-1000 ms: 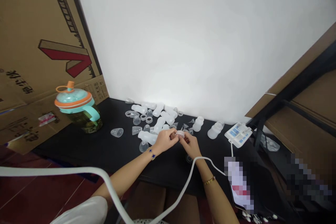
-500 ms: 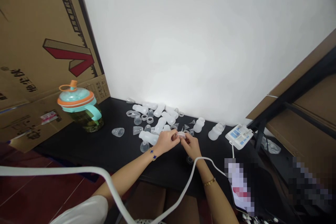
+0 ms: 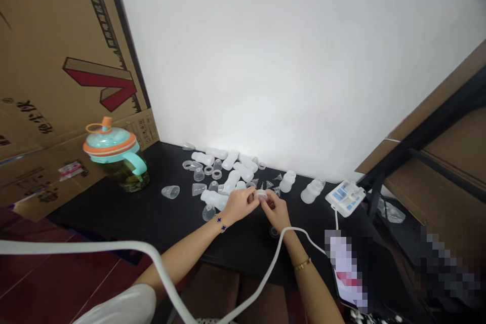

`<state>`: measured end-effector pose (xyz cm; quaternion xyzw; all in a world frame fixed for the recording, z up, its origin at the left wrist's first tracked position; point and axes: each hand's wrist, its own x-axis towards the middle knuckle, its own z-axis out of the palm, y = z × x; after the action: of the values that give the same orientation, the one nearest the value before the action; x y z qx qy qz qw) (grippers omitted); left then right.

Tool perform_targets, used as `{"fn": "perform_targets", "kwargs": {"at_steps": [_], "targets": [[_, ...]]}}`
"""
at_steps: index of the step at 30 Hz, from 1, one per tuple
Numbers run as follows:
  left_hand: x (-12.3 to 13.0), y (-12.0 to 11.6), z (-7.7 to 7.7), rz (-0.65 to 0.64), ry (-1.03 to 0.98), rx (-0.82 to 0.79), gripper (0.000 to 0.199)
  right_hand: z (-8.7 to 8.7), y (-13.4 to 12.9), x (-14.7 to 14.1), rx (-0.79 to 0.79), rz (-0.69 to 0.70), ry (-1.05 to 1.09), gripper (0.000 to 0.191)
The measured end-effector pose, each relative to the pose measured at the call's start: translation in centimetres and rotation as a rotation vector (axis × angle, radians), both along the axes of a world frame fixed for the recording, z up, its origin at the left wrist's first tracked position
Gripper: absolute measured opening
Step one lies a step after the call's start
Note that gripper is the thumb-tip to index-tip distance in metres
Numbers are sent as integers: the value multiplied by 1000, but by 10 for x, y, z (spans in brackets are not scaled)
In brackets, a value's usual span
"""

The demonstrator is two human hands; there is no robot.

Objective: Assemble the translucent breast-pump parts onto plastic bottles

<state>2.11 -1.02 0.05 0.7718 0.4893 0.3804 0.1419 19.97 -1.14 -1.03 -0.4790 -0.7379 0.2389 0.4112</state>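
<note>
A translucent plastic ring [image 3: 261,194] sits pinched between the fingertips of both hands; the left hand [image 3: 240,205] and right hand [image 3: 275,211] are closed on it, fingers curled; a white bottle [image 3: 213,200] lies just left of the left fingers; clear funnels [image 3: 269,185] lie just beyond the right fingers, on a black table [image 3: 114,215].

We see a black tabletop [image 3: 114,217] under frosted white bottles [image 3: 214,200]; the ring [image 3: 261,194] is pale and translucent; the jug [image 3: 110,140] has a teal lid and handle with an orange band; the brown carton [image 3: 45,61] bears a red chevron and black print; the bracelet [image 3: 219,221] carries blue clover shapes; the bangle [image 3: 302,264] is gold; the pump [image 3: 345,198] is white with blue panels; the floor [image 3: 56,283] is dark red.
</note>
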Motion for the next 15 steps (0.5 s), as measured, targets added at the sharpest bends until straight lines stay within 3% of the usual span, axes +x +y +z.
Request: {"fn": "perform_targets", "kwargs": {"at_steps": [6, 15], "targets": [[1, 1, -1, 27, 5, 8, 18, 1, 1, 2, 0, -21, -3, 29], [-1, -1, 4, -39, -37, 0, 23, 2, 1, -1, -63, 12, 143, 34]]}}
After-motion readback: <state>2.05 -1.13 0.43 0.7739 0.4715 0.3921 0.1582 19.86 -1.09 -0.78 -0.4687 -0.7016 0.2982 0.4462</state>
